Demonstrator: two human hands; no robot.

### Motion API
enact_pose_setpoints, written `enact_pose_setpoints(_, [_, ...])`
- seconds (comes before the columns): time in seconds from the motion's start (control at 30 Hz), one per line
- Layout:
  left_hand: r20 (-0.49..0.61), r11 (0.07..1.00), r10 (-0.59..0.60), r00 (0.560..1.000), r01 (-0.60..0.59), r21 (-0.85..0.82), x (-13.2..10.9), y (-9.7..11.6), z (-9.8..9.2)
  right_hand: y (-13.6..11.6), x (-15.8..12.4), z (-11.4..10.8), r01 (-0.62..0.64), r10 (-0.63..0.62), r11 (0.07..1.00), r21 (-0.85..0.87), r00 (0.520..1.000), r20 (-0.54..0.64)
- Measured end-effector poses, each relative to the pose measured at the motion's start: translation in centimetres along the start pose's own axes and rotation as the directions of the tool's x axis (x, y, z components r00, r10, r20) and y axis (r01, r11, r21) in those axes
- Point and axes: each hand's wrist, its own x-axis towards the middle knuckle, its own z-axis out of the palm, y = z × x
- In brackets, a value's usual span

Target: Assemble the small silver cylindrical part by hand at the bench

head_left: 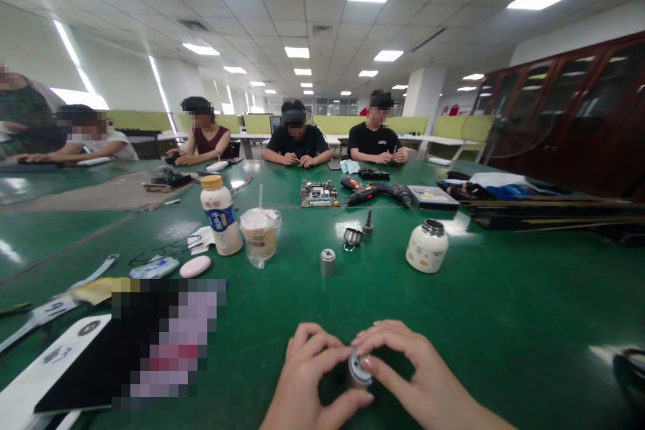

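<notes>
Low in the middle of the view is a silver metal cylinder that looks like a small electric motor, its top face with dark holes turned up. My left hand curves round its left side, with the thumb at its base and the forefinger at its top edge. From the right, my right hand pinches at the top of the motor with thumb and fingers; any small part between them is hidden. A second, similar silver motor stands upright farther up the table.
Beyond stand a small metal cup, a dark pointed part and a white flask. Leftward are a drink bottle, a plastic cup and a partly blurred dark panel. Power drills and a circuit board lie farther back; several people sit opposite.
</notes>
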Motion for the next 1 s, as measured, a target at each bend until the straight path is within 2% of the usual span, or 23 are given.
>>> enact_pose_setpoints(0.1, [-0.020,0.999,0.026,0.999,-0.026,-0.025,-0.1,-0.1,0.1,0.3,-0.4,0.0,0.008,-0.005,0.998,0.061,0.999,-0.051])
enact_pose_setpoints(0.17, [-0.075,0.995,0.050,0.996,-0.056,-0.084,-0.2,-0.2,0.1,0.6,-0.7,0.1,0.058,-0.051,0.991,0.124,0.997,-0.064])
enact_pose_setpoints(0.27, [-0.154,0.979,0.064,0.986,-0.092,-0.181,-0.2,0.1,-0.2,1.0,-0.8,0.4,0.100,-0.103,0.980,0.171,0.995,0.008])
enact_pose_setpoints(0.37, [-0.176,0.985,0.021,0.984,-0.051,-0.168,0.1,0.6,-0.4,0.7,-0.5,0.8,0.028,-0.035,0.992,0.122,0.998,0.061])
enact_pose_setpoints(0.5, [-0.147,0.993,-0.063,0.987,0.048,-0.109,0.5,1.5,-0.5,0.2,-0.1,1.2,-0.078,0.071,0.993,0.085,0.994,0.083])
enact_pose_setpoints(0.63, [-0.160,0.993,-0.067,0.985,0.050,-0.109,1.2,1.6,-1.4,0.3,-0.3,1.1,-0.123,0.117,0.989,0.082,0.990,0.078])
enact_pose_setpoints(0.7, [-0.230,0.998,-0.047,0.972,0.038,-0.047,1.7,0.9,-2.2,0.4,-0.5,1.0,-0.136,0.131,0.988,0.068,0.988,0.079])
enact_pose_setpoints(0.8, [-0.338,0.984,-0.043,0.940,0.098,0.147,2.4,-1.2,-3.1,0.3,-0.5,0.9,-0.158,0.151,0.985,0.071,0.984,0.098])
enact_pose_setpoints(0.9, [-0.270,0.924,-0.160,0.949,0.241,0.298,2.6,-3.5,-3.0,0.2,-0.4,0.8,-0.170,0.161,0.982,0.078,0.981,0.112])
enact_pose_setpoints(1.0, [-0.228,0.905,-0.212,0.951,0.278,0.321,2.5,-4.1,-2.8,0.2,-0.4,0.8,-0.163,0.154,0.984,0.074,0.982,0.111])
